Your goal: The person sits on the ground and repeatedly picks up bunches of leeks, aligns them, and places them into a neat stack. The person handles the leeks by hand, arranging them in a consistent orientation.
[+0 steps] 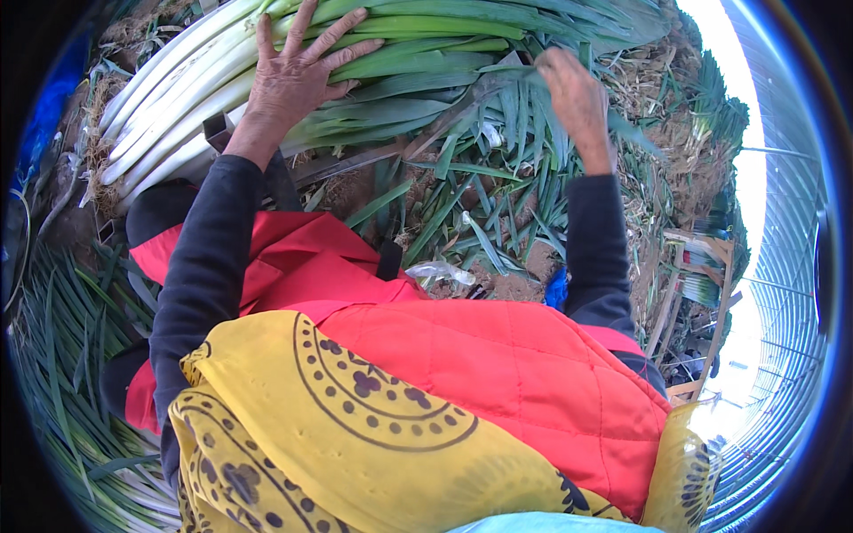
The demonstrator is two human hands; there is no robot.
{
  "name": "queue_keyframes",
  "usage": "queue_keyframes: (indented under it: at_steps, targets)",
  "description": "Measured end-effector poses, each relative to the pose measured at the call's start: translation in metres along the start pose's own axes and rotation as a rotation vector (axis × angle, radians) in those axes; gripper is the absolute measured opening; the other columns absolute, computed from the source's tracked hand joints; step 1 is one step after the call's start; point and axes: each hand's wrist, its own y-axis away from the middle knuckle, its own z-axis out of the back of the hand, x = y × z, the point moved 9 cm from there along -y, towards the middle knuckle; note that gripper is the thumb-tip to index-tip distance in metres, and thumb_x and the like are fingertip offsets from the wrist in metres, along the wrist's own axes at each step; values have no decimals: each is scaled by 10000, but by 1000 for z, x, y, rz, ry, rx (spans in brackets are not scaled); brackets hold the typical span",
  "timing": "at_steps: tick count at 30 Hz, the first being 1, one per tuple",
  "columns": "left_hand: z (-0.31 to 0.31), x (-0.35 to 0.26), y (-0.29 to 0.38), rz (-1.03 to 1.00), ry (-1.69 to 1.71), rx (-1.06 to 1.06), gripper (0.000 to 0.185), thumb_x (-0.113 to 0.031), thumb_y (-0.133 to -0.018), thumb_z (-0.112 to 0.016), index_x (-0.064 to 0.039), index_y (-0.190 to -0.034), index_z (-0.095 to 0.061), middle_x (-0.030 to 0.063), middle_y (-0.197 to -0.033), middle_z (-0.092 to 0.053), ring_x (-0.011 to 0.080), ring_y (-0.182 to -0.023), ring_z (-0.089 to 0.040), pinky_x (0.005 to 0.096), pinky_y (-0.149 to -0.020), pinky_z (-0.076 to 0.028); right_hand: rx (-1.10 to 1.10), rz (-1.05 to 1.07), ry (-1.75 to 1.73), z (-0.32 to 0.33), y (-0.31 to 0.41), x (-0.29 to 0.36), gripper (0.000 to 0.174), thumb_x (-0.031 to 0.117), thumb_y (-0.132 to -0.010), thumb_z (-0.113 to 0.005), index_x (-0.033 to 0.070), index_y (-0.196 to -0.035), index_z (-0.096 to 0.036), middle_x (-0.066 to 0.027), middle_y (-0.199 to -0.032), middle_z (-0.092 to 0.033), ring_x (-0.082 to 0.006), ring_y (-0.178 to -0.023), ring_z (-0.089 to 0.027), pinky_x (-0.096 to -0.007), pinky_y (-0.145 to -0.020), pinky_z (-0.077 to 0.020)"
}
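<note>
My left hand [293, 66] lies with fingers spread on top of a thick bunch of long green onions [193, 86]. The white stalks and shaggy roots point left, and the green leaves run to the right. Over the leaf end, my right hand [574, 100] is curled and slightly blurred. A flat, dirty, curved strip [460, 110], possibly a blade, reaches up toward its fingers; I cannot tell whether the hand grips it. Beneath the bunch is a metal frame [350, 163], with a square-tube post [217, 131] beside my left wrist.
Cut leaf pieces [493, 200] litter the soil, with a clear plastic scrap [440, 272] among them. More green onions [73, 373] are piled at lower left. A wooden rack [716, 293] stands at right, near the ribbed, curved wall [786, 266] of a tunnel-like shelter.
</note>
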Motion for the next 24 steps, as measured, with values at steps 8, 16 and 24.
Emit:
queue_keyframes:
  at_steps: [8, 16, 24]
  targets:
    - [-5, 11, -7, 17, 21, -6, 730, -652, -709, -625, -453, -1378, -412, -42, -1555, -225, 382, -1444, -82, 717, -1070, -102, -208, 82, -126, 38, -68, 5, 166, 242, -948, -544, 86, -995, -575, -112, -908, -663, -309, -807, -643, -382, -705, -497]
    - [-7, 13, -8, 34, 67, -30, 693, -611, -710, -657, -453, -1352, -451, -52, -1546, -250, 380, -1439, -108, 702, -1082, -81, -546, 280, -17, 67, -76, 41, 85, 57, -846, -639, 54, -832, -555, -119, -691, -539, -302, -579, -548, -346, -556, -444]
    - [-13, 12, -7, 63, 54, 41, 718, -636, -693, -646, -488, -1359, -423, -117, -1556, -196, 371, -1450, -25, 720, -1072, -57, -602, -192, 12, -62, -18, -133, 179, 261, -955, -492, 98, -1015, -538, -234, -679, -601, -463, -671, -577, -541, -614, -458]
